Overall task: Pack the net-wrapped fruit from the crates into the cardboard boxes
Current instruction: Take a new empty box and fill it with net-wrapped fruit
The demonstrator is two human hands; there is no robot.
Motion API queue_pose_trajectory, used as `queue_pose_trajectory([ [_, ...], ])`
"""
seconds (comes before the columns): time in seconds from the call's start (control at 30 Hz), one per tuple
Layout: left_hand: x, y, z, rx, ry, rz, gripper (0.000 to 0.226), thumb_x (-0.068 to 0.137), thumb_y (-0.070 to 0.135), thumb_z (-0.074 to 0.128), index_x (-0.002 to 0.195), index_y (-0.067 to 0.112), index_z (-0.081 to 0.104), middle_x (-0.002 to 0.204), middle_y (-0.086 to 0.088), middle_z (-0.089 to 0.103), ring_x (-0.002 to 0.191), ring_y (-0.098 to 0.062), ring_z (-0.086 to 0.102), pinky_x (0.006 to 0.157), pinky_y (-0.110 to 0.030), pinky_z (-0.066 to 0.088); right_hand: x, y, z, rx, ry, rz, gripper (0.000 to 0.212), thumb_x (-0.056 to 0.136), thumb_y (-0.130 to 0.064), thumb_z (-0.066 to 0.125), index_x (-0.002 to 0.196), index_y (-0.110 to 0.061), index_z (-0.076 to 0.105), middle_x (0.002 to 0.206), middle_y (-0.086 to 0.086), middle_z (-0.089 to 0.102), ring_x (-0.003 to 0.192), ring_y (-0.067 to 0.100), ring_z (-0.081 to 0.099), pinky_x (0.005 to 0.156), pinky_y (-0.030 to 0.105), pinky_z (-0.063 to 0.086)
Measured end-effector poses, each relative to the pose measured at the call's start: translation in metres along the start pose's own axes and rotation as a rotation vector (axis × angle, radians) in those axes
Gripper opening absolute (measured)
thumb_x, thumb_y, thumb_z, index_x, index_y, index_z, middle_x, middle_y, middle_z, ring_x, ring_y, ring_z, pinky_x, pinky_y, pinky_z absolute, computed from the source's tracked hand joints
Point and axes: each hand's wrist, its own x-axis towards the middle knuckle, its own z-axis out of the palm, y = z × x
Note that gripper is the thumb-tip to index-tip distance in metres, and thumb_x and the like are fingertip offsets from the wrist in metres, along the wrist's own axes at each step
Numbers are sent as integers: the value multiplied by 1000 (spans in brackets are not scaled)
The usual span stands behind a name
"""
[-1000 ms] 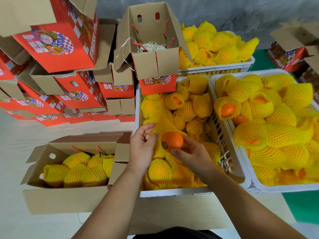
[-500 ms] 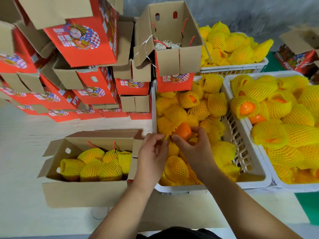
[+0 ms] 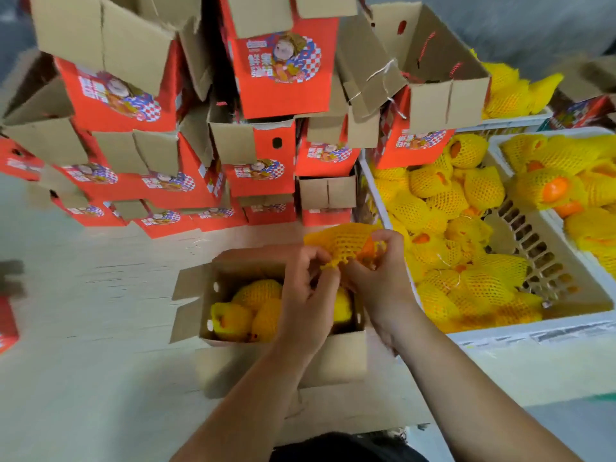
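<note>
Orange fruit in yellow foam net (image 3: 348, 243) pinched by both hands at frame centre: left hand (image 3: 308, 288), right hand (image 3: 376, 278). Held just above far rim of open brown cardboard box (image 3: 333, 360); box lies directly below grip. White plastic crate (image 3: 533, 331) at right.

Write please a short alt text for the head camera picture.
Both hands, left hand and right hand, hold a net-wrapped orange above an open cardboard box with wrapped fruit inside. A white crate of wrapped fruit stands to the right; red boxes are stacked behind.
</note>
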Motion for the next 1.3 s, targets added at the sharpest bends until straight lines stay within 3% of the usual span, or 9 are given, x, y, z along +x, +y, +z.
queue_pose_trajectory([
  [0.13, 8, 6, -63, -84, -146, -52, 13, 92, 25, 57, 101, 17, 62, 89, 13, 64, 86, -2, 60, 80, -18, 48, -9, -3, 44, 207, -79, 80, 67, 69, -27, 65, 131, -38, 43, 107, 2, 70, 90, 20, 70, 76, 41, 61],
  [0.23, 19, 6, -101, -64, -83, -104, 20, 99, 36, 53, 103, 24, 67, 100, 1, 71, 102, -18, 67, 94, -36, 55, -17, -15, 66, 86, -127, -39, 55, 79, -34, 66, 131, -46, 53, 105, -23, 71, 95, -1, 69, 76, 23, 56],
  [0.37, 35, 8, -122, -256, -70, -393, 27, 89, 56, 72, 103, 33, 69, 109, 2, 74, 108, -16, 72, 81, -32, 61, -20, -14, 95, -237, -134, -202, 52, 78, -45, 74, 127, -41, 58, 130, -3, 54, 127, 4, 49, 106, 20, 40],
  [0.53, 49, 0, -146, -326, -138, -470, 39, 90, 30, 79, 123, 14, 65, 123, -15, 72, 117, -25, 70, 106, -48, 54, -23, -14, 117, 246, -89, 49, 23, 92, -37, 67, 110, -24, 62, 113, 9, 61, 96, 12, 62, 83, 31, 51],
  [0.73, 57, -10, -157, -408, -283, -398, 36, 92, 29, 74, 124, 14, 66, 130, -21, 67, 127, -38, 62, 105, -51, 52, -20, -10, 112, 340, -323, 387, 50, 90, -37, 77, 133, -23, 55, 118, 10, 75, 101, 24, 75, 82, 31, 61],
  [0.87, 66, -22, -176, 392, -271, -112, 11, 101, 11, 60, 103, 15, 70, 95, -3, 70, 94, -26, 71, 84, -15, 53, -14, -2, 88, 212, 21, 321, 45, 85, -32, 82, 122, -20, 60, 104, 11, 76, 89, 29, 75, 74, 36, 64],
  [1.03, 47, -44, -163, 1488, -920, -121, 11, 98, 17, 56, 93, 14, 66, 99, -10, 69, 102, -34, 68, 77, -38, 51, -7, 25, 58, -299, 138, 368, 44, 81, -38, 80, 117, -25, 60, 110, 7, 71, 98, 26, 72, 82, 54, 62],
  [1.13, 40, -55, -154, 1518, -984, -180, 16, 99, 17, 57, 110, 12, 69, 116, -11, 69, 109, -34, 66, 77, -37, 45, 1, 38, 60, -675, -10, 388, 73, 74, -50, 82, 130, -17, 48, 126, 10, 60, 115, 31, 61, 99, 52, 52],
  [1.3, 65, -56, -162, 1327, -1109, -371, 25, 90, 22, 54, 83, 3, 70, 81, -17, 67, 78, -36, 65, 68, -42, 53, 1, 58, 72, -983, -101, 347, 79, 77, -66, 67, 131, -17, 39, 137, 15, 54, 123, 38, 56, 97, 44, 44],
])
